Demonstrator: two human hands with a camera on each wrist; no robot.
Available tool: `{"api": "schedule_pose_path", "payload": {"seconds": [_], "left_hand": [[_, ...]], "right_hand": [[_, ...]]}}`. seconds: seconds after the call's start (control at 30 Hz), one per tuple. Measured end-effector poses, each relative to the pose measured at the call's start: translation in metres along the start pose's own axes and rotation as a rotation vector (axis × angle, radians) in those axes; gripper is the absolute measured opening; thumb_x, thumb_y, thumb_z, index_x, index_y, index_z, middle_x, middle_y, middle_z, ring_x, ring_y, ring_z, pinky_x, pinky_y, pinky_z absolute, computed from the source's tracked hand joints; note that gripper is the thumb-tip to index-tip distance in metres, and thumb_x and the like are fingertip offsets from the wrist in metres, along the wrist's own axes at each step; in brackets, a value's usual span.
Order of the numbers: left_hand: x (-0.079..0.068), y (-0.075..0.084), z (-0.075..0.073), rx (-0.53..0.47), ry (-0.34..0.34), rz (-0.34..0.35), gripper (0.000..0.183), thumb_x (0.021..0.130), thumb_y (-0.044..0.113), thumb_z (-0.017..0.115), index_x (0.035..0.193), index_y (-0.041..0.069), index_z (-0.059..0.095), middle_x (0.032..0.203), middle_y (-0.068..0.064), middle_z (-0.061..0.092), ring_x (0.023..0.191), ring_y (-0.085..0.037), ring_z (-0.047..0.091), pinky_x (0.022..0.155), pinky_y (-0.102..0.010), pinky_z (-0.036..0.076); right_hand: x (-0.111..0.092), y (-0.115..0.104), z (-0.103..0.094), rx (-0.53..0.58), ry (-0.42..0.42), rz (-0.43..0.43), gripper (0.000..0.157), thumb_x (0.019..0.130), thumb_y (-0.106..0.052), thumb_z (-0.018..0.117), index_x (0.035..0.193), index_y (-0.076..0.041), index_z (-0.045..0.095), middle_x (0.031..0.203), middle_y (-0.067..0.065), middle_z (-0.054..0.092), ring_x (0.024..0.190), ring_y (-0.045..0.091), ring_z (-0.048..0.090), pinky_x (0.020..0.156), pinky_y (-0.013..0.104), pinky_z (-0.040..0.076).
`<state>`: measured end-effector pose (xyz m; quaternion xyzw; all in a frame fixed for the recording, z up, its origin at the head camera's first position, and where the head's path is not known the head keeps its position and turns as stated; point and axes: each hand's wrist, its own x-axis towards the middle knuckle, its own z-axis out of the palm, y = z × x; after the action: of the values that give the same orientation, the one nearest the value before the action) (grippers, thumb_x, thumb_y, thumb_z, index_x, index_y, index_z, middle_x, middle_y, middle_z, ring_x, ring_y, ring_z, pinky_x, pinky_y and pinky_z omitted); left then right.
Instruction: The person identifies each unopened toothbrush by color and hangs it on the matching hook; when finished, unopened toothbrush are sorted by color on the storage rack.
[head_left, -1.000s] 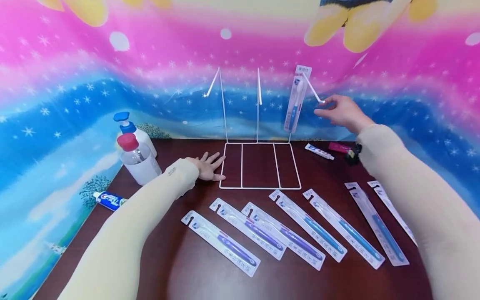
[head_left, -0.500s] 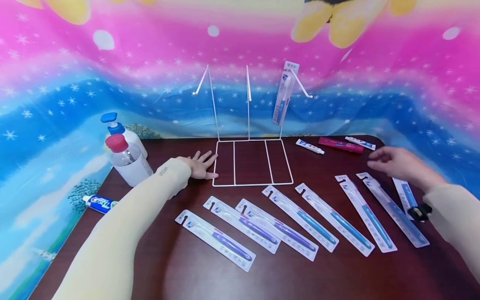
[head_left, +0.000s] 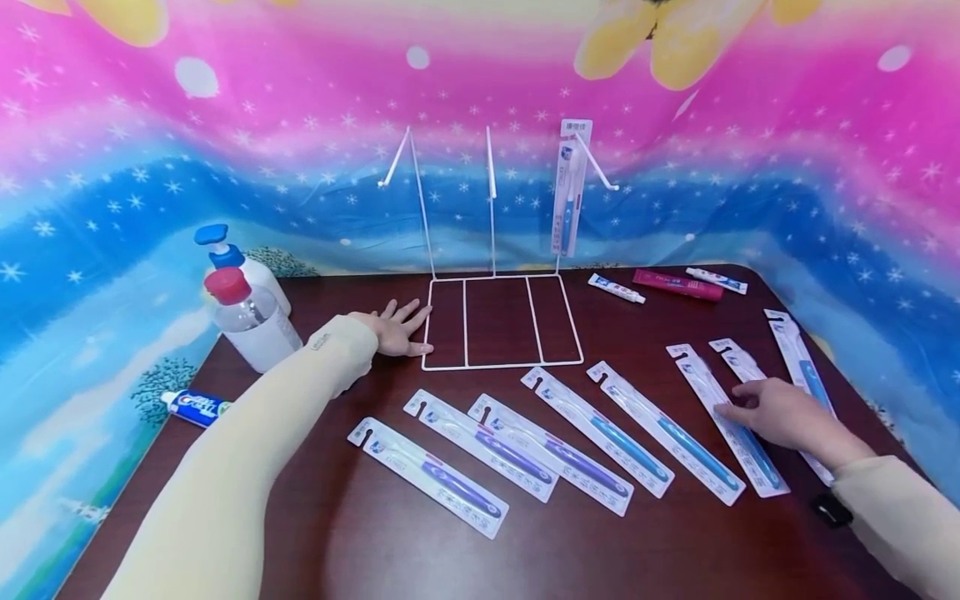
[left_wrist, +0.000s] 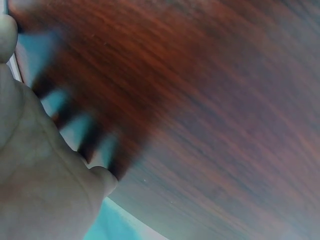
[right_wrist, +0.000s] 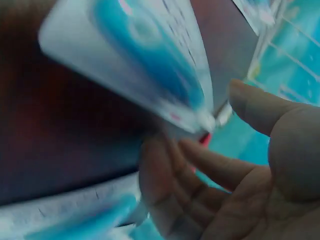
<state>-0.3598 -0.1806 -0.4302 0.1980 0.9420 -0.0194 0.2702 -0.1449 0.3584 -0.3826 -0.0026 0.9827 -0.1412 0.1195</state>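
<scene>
Teal-handled, one toothbrush pack [head_left: 708, 397] lies on the table [head_left: 600, 558] below my right hand [head_left: 791, 417], thumb and fingers parted, and pinching carelessly could drag its close neighbour [head_left: 738, 360], while my left hand [head_left: 397, 332] splays at the white rack's [head_left: 465, 323] edge.

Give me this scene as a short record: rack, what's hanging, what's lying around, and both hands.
Rack: white wire rack on a dark table
Hanging: one toothbrush pack, on the right-hand hook
Lying: three purple-handled packs, five blue-handled packs
Left hand: fingers spread, at the rack's left edge
Right hand: over the blue-handled packs farther right, thumb and fingers apart
Also there: two bottles, four tubes
</scene>
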Motion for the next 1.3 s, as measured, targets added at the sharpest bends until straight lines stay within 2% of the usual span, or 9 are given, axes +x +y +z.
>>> {"api": "schedule_pose_path", "payload": {"seconds": [0.1,0.3,0.5,0.63,0.77,0.87,0.97,1.1,1.3], "left_hand": [[0.002,-0.001,0.000,-0.002,-0.008,-0.005,0.092,0.075,0.079,0.032,0.141,0.039,-0.018,0.150,0.006,-0.021,0.136,-0.031,-0.016,0.106,-0.055,0.006],[0.006,0.000,0.001,-0.002,-0.014,-0.003,0.091,0.076,0.078,0.032,0.141,0.040,-0.019,0.150,0.007,-0.022,0.136,-0.031,-0.016,0.106,-0.055,0.005],[0.003,0.004,0.001,0.018,0.004,0.001,0.091,0.076,0.079,0.031,0.142,0.040,-0.016,0.151,0.005,-0.019,0.136,-0.032,-0.014,0.106,-0.055,0.007],[0.001,0.005,0.001,0.006,0.001,0.001,0.091,0.076,0.078,0.032,0.142,0.039,-0.017,0.151,0.006,-0.020,0.136,-0.032,-0.015,0.106,-0.056,0.006],[0.001,0.004,0.002,0.003,0.001,0.002,0.091,0.076,0.078,0.032,0.142,0.040,-0.017,0.150,0.006,-0.020,0.136,-0.032,-0.015,0.106,-0.055,0.006],[0.001,0.003,0.001,0.010,0.009,0.003,0.090,0.076,0.079,0.031,0.141,0.040,-0.017,0.150,0.007,-0.020,0.136,-0.031,-0.015,0.106,-0.055,0.006],[0.001,0.001,0.001,0.017,0.016,-0.001,0.090,0.076,0.079,0.030,0.142,0.040,-0.017,0.151,0.007,-0.019,0.136,-0.031,-0.014,0.106,-0.054,0.006],[0.000,0.000,0.001,0.022,0.024,-0.011,0.091,0.076,0.080,0.031,0.143,0.039,-0.015,0.151,0.006,-0.017,0.137,-0.030,-0.013,0.107,-0.053,0.006],[0.000,0.000,0.004,0.025,0.024,-0.016,0.091,0.075,0.080,0.031,0.143,0.039,-0.015,0.151,0.006,-0.017,0.137,-0.030,-0.012,0.107,-0.053,0.008]], "right_hand": [[-0.002,-0.007,0.010,-0.052,0.010,0.004,0.083,0.079,-0.049,0.067,0.123,0.018,0.046,0.115,0.040,0.045,0.105,0.052,0.043,0.081,0.061,0.039],[-0.002,-0.010,0.018,-0.094,0.000,-0.006,0.077,0.078,-0.032,0.072,0.124,0.021,0.041,0.115,0.041,0.045,0.105,0.052,0.043,0.085,0.061,0.036],[-0.003,-0.004,0.013,-0.024,-0.063,0.054,0.086,0.072,-0.041,0.075,0.127,0.014,0.038,0.117,0.039,0.044,0.100,0.049,0.046,0.079,0.062,0.039],[-0.004,-0.001,0.005,0.002,-0.064,0.015,0.071,0.074,-0.041,0.074,0.115,0.009,0.047,0.102,0.029,0.054,0.086,0.037,0.053,0.071,0.053,0.044],[-0.009,-0.006,-0.011,0.021,0.013,-0.054,0.046,0.081,-0.032,0.069,0.107,0.003,0.054,0.082,0.012,0.058,0.069,0.023,0.053,0.058,0.041,0.044],[-0.014,-0.020,-0.031,0.084,0.087,-0.084,0.039,0.084,-0.032,0.066,0.106,-0.002,0.054,0.077,0.008,0.057,0.062,0.019,0.054,0.051,0.036,0.044],[-0.017,-0.041,-0.051,0.140,0.177,-0.103,0.041,0.085,-0.041,0.063,0.107,-0.008,0.053,0.084,0.012,0.060,0.064,0.020,0.057,0.049,0.035,0.045],[-0.019,-0.077,-0.068,0.212,0.266,-0.115,0.057,0.083,-0.054,0.059,0.120,-0.010,0.050,0.104,0.020,0.059,0.076,0.029,0.061,0.053,0.043,0.050],[-0.012,-0.129,-0.072,0.368,0.354,-0.221,0.064,0.085,-0.049,0.058,0.133,-0.009,0.045,0.117,0.019,0.056,0.095,0.038,0.060,0.069,0.059,0.047]]}}
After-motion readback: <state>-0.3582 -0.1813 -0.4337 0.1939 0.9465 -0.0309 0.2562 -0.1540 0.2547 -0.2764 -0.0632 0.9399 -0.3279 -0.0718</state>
